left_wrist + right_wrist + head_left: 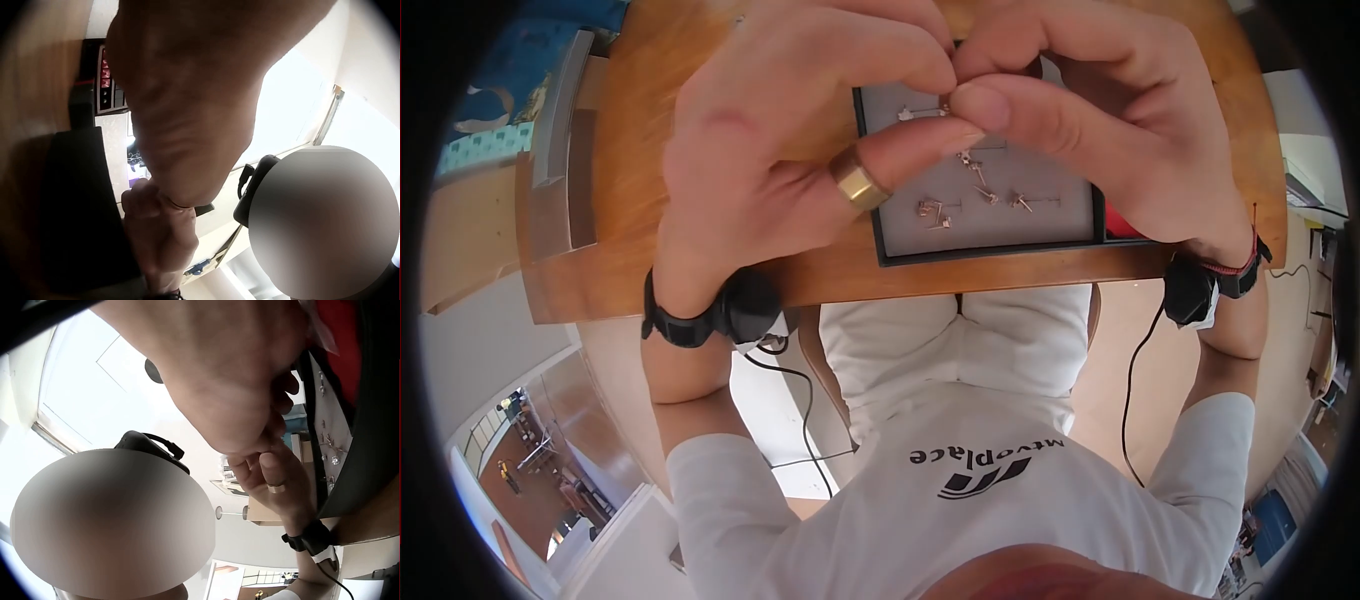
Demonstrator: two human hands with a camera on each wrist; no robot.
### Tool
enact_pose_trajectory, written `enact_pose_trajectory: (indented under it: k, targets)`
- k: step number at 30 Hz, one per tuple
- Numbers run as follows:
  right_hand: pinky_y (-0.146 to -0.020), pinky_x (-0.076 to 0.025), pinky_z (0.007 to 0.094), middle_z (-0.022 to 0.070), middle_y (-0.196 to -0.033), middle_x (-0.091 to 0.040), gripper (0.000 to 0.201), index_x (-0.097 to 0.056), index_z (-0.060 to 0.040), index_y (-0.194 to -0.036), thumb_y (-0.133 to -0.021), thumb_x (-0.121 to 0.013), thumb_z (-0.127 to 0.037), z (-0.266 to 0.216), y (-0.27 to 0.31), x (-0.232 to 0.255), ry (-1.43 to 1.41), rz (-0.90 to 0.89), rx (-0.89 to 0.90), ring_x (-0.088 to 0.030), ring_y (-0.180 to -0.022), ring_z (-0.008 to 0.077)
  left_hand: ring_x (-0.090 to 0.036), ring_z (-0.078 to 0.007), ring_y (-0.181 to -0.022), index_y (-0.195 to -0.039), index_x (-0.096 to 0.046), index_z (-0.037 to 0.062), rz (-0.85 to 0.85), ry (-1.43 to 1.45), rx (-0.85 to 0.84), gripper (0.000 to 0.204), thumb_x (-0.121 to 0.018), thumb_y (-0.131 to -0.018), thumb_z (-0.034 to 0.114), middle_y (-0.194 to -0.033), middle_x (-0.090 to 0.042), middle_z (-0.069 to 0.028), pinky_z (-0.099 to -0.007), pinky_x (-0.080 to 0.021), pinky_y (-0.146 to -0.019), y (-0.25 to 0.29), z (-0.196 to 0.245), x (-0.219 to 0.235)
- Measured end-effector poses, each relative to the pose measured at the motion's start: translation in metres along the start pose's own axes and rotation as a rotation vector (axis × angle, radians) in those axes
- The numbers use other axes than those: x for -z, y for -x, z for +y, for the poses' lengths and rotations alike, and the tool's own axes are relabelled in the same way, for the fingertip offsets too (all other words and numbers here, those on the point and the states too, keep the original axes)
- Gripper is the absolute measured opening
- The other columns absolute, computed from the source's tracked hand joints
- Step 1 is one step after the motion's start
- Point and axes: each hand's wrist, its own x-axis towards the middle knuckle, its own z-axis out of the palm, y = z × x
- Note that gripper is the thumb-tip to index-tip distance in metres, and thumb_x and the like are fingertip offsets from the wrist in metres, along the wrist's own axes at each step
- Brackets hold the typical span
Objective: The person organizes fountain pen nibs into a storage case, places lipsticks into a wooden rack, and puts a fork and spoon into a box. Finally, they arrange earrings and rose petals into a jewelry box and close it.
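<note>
Above the tray, my left hand (770, 130), with a wide gold ring (860, 188) on its thumb, meets my right hand (1120, 110) at the fingertips. Thumb and forefinger of each pinch a tiny earring piece between them, mostly hidden by the fingers; I cannot tell its exact shape. Below lies a black-rimmed tray (880, 235) with a grey lining. Several small rose-gold earrings (927, 208) with thin posts lie in it, one earring (1022, 202) near the middle. In the right wrist view, the ringed left hand (275, 481) reaches up to the right hand (219, 375).
A red-lined compartment (1120, 228) adjoins the tray's right side. The wooden table (625, 220) has its front edge close to the person's lap. Grey boxes (565, 150) stand on the left. Black cables (810, 400) hang from both wrist cameras.
</note>
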Motion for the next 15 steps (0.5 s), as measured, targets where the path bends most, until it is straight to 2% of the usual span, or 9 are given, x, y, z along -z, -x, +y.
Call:
enact_pose_trajectory:
  k: [3,6,9,12,15]
  targets:
    - [-0.073,-0.05,0.0245,0.0068,-0.098,-0.076,0.01,-0.076,0.0032,-0.106,-0.101,-0.077,-0.006,0.009,-0.004,-0.002,-0.247,0.019,0.019,-0.065,-0.087,0.0063,-0.068,-0.0321,-0.11,-0.109,-0.07,-0.0012,0.052,0.007,-0.081,0.03,-0.088,-0.084,0.0,-0.115,-0.072,-0.0181,-0.0398,-0.053,-0.099,-0.004,-0.006,0.004]
    - [-0.067,-0.048,0.0242,0.0035,-0.089,-0.074,0.011,-0.077,0.0031,-0.106,-0.102,-0.077,-0.008,0.003,-0.004,-0.003,-0.144,0.056,0.081,-0.062,-0.079,0.0061,-0.071,-0.0303,-0.102,-0.108,-0.071,-0.0034,0.074,0.01,-0.175,0.031,-0.088,-0.082,-0.004,-0.108,-0.074,-0.0172,-0.037,-0.056,-0.092,-0.002,-0.008,0.004]
    - [-0.061,-0.045,0.0243,0.0002,-0.08,-0.071,0.012,-0.077,0.0027,-0.102,-0.104,-0.075,-0.009,-0.015,-0.001,0.0,0.143,0.102,0.026,-0.058,-0.071,0.0059,-0.069,-0.0304,-0.107,-0.109,-0.072,-0.0024,0.043,-0.027,-0.092,0.029,-0.087,-0.084,-0.003,-0.112,-0.073,-0.0171,-0.0377,-0.055,-0.095,-0.002,-0.003,0.003]
    - [-0.057,-0.042,0.025,-0.001,-0.074,-0.068,0.014,-0.076,0.0026,-0.098,-0.105,-0.072,-0.008,-0.009,-0.002,0.006,0.118,0.175,-0.041,-0.055,-0.067,0.0045,-0.068,-0.0305,-0.111,-0.109,-0.072,-0.0014,0.023,-0.043,-0.015,0.028,-0.086,-0.085,-0.002,-0.117,-0.072,-0.0169,-0.0385,-0.053,-0.099,0.0,-0.003,0.003]
    - [-0.057,-0.042,0.0261,0.0015,-0.075,-0.068,0.013,-0.075,0.0015,-0.095,-0.104,-0.072,-0.008,-0.01,0.0,0.004,0.052,0.256,-0.055,-0.055,-0.066,0.0067,-0.066,-0.0306,-0.115,-0.109,-0.073,-0.0004,0.02,-0.07,0.068,0.026,-0.085,-0.087,-0.001,-0.122,-0.071,-0.0168,-0.0392,-0.051,-0.102,0.004,-0.001,0.0]
